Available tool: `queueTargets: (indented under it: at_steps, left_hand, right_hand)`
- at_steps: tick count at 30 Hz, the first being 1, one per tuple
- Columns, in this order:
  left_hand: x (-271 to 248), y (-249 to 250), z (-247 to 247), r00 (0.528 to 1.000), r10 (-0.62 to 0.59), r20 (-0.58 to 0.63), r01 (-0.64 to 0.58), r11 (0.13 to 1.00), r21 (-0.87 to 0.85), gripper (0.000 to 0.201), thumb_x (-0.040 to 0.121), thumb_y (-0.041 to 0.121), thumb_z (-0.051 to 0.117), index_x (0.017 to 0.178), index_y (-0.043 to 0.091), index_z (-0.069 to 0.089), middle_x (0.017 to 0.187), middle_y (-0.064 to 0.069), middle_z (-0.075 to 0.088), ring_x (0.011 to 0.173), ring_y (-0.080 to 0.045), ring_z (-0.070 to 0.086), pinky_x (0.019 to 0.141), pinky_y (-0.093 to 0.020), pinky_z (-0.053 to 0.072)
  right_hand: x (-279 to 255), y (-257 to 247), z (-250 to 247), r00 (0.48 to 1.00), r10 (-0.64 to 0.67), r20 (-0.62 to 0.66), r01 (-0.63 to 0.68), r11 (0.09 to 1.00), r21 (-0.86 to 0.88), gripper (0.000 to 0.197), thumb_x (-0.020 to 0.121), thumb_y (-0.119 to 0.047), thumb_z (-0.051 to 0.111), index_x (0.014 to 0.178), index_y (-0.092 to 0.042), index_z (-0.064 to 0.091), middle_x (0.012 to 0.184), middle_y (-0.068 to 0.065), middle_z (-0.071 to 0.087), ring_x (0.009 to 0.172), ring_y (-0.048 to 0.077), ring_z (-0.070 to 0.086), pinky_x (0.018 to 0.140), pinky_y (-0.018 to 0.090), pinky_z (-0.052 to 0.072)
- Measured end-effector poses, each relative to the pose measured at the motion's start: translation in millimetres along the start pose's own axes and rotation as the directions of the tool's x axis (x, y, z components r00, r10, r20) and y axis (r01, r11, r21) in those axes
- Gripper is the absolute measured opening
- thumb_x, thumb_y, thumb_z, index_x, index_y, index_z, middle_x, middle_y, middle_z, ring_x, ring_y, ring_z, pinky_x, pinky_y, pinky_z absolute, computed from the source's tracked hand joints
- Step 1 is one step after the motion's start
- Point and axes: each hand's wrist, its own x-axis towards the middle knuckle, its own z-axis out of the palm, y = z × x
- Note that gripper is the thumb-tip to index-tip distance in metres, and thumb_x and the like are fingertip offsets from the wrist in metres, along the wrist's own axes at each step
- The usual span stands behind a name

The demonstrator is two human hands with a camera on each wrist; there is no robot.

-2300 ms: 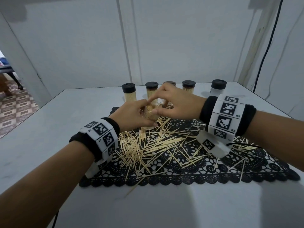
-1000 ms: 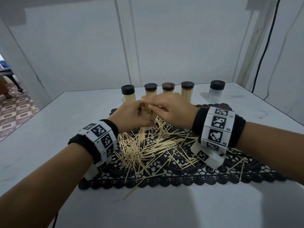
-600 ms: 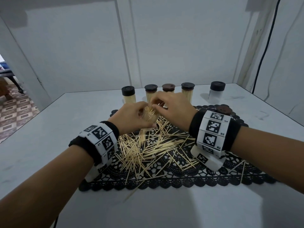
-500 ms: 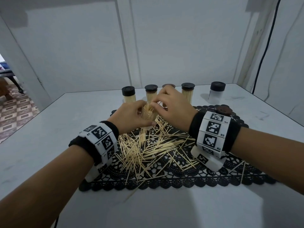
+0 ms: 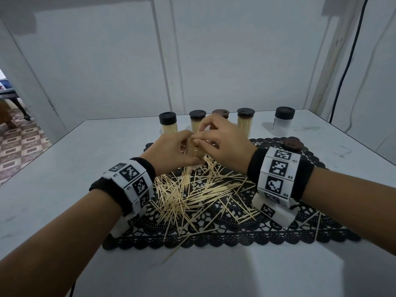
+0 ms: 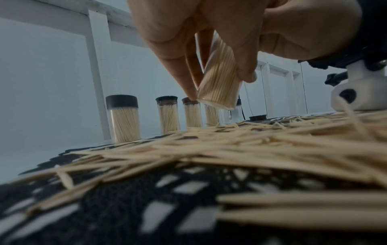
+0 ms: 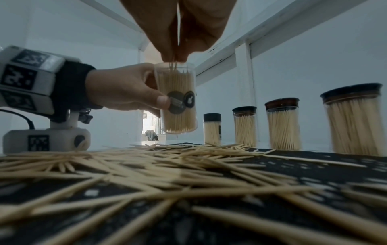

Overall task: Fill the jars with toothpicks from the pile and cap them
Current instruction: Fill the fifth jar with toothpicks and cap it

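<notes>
Open jar [image 7: 178,99], nearly full of toothpicks, is held clear above the pile [image 5: 192,196] near the far edge of the black lace mat [image 5: 310,236]. Left hand [image 5: 171,153] wraps its body; right hand [image 5: 222,144] fingertips [image 7: 173,56] pinch a few picks at the mouth. Judged best: keep the jar steady, align picks vertically, release only once seated. Loose cap [image 5: 293,144] lies at the mat's far right corner.

Small printed codes stand beside the square markers on the right wristband [image 5: 278,174] — "R3" and, below it, "R2"; the round dark label on the held jar [image 7: 178,99] stays unreadable
</notes>
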Motion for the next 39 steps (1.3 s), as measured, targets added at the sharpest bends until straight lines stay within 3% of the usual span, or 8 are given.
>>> queueTargets:
  at_steps: [5, 9, 16, 22, 26, 28, 34, 39]
  left_hand:
    - [1.4, -3.7, -2.4, 0.997, -0.039, -0.074, 0.035, 0.997, -0.066, 0.036, 0.074, 0.034, 0.074, 0.104, 0.026, 0.057, 0.089, 0.012, 0.063, 0.08, 0.003, 0.056, 0.068, -0.011, 0.041]
    - [0.9, -3.7, -2.9, 0.996, -0.035, -0.077, 0.029, 0.997, -0.073, 0.028, 0.072, 0.037, 0.072, 0.094, 0.031, 0.054, 0.087, 0.015, 0.061, 0.082, 0.002, 0.057, 0.069, -0.011, 0.042]
    - [2.9, -8.0, -3.2, 0.995, -0.031, -0.097, 0.026, 0.998, -0.053, 0.045, 0.072, 0.039, 0.074, 0.11, 0.021, 0.059, 0.093, 0.007, 0.065, 0.086, -0.007, 0.061, 0.08, -0.024, 0.048]
    - [1.4, -3.9, -4.0, 0.994, -0.032, -0.101, 0.025, 0.997, -0.078, 0.039, 0.068, 0.031, 0.071, 0.103, 0.025, 0.057, 0.086, 0.02, 0.058, 0.082, 0.001, 0.056, 0.069, -0.005, 0.04]
    - [1.7, -5.0, -2.9, 0.993, -0.017, -0.119, 0.007, 0.997, -0.077, 0.044, 0.069, 0.03, 0.073, 0.108, 0.018, 0.059, 0.092, 0.009, 0.063, 0.088, -0.009, 0.06, 0.077, -0.018, 0.045]
    - [2.6, -7.2, -2.1, 0.993, -0.011, -0.116, 0.004, 0.998, -0.062, 0.044, 0.071, 0.032, 0.076, 0.109, 0.019, 0.059, 0.092, 0.009, 0.063, 0.088, -0.008, 0.06, 0.074, -0.013, 0.044]
    - [3.3, -8.3, -1.8, 0.993, 0.001, -0.114, -0.006, 0.999, -0.043, 0.057, 0.071, 0.038, 0.077, 0.12, 0.017, 0.057, 0.102, 0.005, 0.065, 0.093, -0.01, 0.06, 0.081, -0.02, 0.044]
    - [4.8, -9.7, 0.0, 0.983, 0.045, -0.178, -0.058, 0.996, -0.066, 0.049, 0.071, 0.032, 0.078, 0.113, 0.019, 0.057, 0.098, 0.01, 0.061, 0.09, -0.006, 0.059, 0.078, -0.013, 0.047]
  right_hand:
    - [-1.8, -2.6, -1.2, 0.989, 0.041, 0.143, -0.032, 0.997, -0.067, 0.053, 0.082, -0.025, 0.034, 0.129, -0.011, 0.054, 0.126, 0.023, 0.047, 0.102, 0.033, 0.049, 0.086, 0.04, 0.042]
    - [-1.5, -6.0, -2.1, 0.978, 0.028, 0.208, 0.007, 0.986, -0.164, 0.054, 0.083, -0.028, 0.034, 0.132, -0.011, 0.051, 0.138, 0.023, 0.041, 0.119, 0.042, 0.045, 0.093, 0.05, 0.035]
    - [-0.3, -5.5, -4.1, 0.971, 0.018, 0.239, 0.021, 0.987, -0.159, 0.052, 0.083, -0.027, 0.031, 0.116, -0.002, 0.062, 0.14, 0.021, 0.042, 0.13, 0.037, 0.038, 0.097, 0.059, 0.037]
    - [-3.7, -11.5, -6.2, 0.935, 0.053, 0.35, -0.04, 0.998, -0.045, 0.062, 0.084, -0.017, 0.03, 0.145, -0.009, 0.025, 0.15, 0.01, 0.031, 0.139, 0.02, 0.027, 0.112, 0.058, 0.012]
    - [-2.7, -11.2, -3.7, 0.956, 0.022, 0.291, 0.004, 0.996, -0.09, 0.059, 0.08, -0.024, 0.026, 0.131, -0.007, 0.051, 0.138, 0.014, 0.047, 0.133, 0.032, 0.037, 0.101, 0.064, 0.028]
    - [-2.4, -9.0, -3.3, 0.969, 0.035, 0.244, 0.01, 0.983, -0.181, 0.053, 0.079, -0.025, 0.03, 0.116, -0.006, 0.063, 0.131, 0.019, 0.052, 0.124, 0.038, 0.045, 0.092, 0.064, 0.037]
    - [-0.7, -10.2, -7.9, 0.974, 0.15, 0.169, -0.119, 0.976, -0.182, 0.057, 0.077, -0.025, 0.027, 0.121, -0.006, 0.059, 0.128, 0.019, 0.052, 0.108, 0.033, 0.054, 0.086, 0.054, 0.045]
    - [-2.7, -9.3, -7.5, 0.971, 0.11, 0.211, -0.061, 0.972, -0.225, 0.057, 0.073, -0.028, 0.029, 0.116, -0.014, 0.064, 0.132, 0.019, 0.049, 0.118, 0.039, 0.048, 0.088, 0.059, 0.042]
